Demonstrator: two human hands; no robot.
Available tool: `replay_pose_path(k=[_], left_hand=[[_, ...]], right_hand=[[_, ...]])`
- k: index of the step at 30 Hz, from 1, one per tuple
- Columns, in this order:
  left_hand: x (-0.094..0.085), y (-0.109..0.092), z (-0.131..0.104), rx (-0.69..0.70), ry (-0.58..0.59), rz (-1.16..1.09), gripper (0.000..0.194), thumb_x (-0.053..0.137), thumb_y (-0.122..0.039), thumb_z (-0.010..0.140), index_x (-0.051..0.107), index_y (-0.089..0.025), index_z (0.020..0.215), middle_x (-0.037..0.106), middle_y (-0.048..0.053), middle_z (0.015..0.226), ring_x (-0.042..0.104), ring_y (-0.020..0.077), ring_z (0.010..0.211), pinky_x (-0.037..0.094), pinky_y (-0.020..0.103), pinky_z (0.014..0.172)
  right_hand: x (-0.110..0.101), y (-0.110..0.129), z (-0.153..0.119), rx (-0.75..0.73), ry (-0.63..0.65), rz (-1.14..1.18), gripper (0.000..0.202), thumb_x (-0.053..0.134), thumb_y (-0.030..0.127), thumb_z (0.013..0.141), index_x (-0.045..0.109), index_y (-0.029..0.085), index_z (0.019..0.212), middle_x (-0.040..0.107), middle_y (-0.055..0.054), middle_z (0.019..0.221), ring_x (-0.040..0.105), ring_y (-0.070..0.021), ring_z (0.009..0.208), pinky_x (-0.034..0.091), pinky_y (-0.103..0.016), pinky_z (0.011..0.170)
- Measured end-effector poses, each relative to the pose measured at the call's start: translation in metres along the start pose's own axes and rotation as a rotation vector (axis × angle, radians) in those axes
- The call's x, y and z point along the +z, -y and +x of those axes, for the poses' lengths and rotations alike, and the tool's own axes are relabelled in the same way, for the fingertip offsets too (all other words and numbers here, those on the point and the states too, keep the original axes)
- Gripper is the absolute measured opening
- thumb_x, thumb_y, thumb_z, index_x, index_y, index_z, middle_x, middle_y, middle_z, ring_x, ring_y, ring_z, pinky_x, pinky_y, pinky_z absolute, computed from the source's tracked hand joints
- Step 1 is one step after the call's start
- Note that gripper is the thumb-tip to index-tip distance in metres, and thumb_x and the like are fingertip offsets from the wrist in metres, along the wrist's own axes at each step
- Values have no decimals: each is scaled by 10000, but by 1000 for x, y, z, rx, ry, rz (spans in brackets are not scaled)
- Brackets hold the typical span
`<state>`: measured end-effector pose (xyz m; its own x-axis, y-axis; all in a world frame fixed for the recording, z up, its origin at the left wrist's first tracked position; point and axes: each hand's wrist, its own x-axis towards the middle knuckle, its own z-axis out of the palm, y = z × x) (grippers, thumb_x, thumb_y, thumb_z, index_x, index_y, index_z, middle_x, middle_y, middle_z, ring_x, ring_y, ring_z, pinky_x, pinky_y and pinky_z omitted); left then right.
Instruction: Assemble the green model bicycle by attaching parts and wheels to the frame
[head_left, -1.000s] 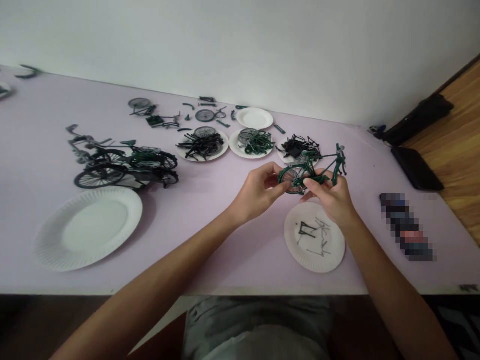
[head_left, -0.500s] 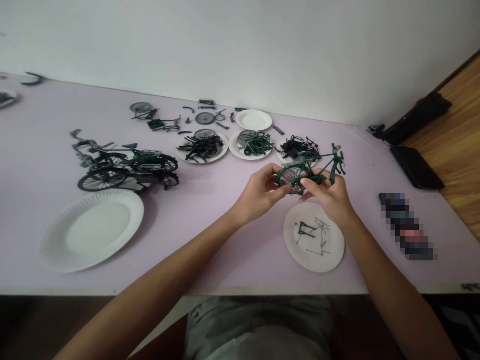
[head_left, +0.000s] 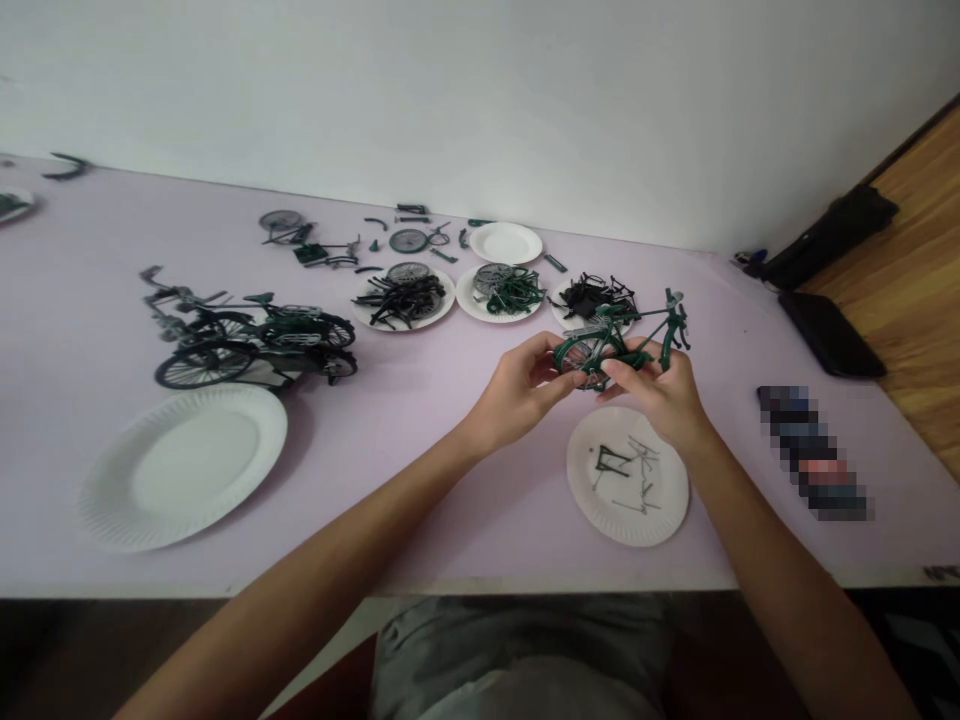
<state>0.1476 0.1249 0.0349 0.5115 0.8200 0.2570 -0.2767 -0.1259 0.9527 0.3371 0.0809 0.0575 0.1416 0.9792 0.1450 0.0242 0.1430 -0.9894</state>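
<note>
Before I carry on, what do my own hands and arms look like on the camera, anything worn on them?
Your left hand and right hand wear no gloves; no ring shows, though some fingers are hidden. The left forearm and right forearm show no sleeve, watch, cable or marking. A grey-green garment covers your lap.
</note>
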Motion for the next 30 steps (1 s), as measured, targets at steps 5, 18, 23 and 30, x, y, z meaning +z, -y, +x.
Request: replay_pose_path(k=[5, 18, 23, 30], left_hand=[[0, -3, 0, 23, 8, -15, 257, 775, -295, 841, 574, -172, 943, 682, 46, 941, 682, 196, 902, 559, 401, 888], [3, -6, -2, 76, -46, -42, 189, 759, -267, 881, 616, -170, 957, 696, 42, 956, 687, 171, 915, 564, 347, 890], [10, -9, -5, 60, -137, -62, 234, 791, -300, 865, 587, -187, 880, 693, 17, 880, 665, 143, 809, 567, 305, 774], [9, -11, -5, 54, -113, -110, 260, 791, -296, 872, 555, -187, 875, 674, 6, 864, 642, 119, 789, 556, 274, 764]], right_hand=[[-3, 0, -1, -16, 17, -2, 304, 909, 367, 732, 771, 154, 900, 770, -52, 861, 732, -165, 688, 692, -299, 578], [-3, 2, -1, -68, 6, -37, 283, 903, 364, 733, 771, 171, 893, 774, -48, 883, 728, -167, 675, 689, -321, 585], [-4, 4, -2, -84, -1, -76, 282, 889, 385, 743, 767, 192, 907, 775, -44, 890, 737, -186, 714, 695, -348, 619], [-4, 2, -2, -90, 6, -78, 276, 887, 384, 745, 762, 187, 890, 766, -40, 857, 726, -175, 697, 673, -308, 566]])
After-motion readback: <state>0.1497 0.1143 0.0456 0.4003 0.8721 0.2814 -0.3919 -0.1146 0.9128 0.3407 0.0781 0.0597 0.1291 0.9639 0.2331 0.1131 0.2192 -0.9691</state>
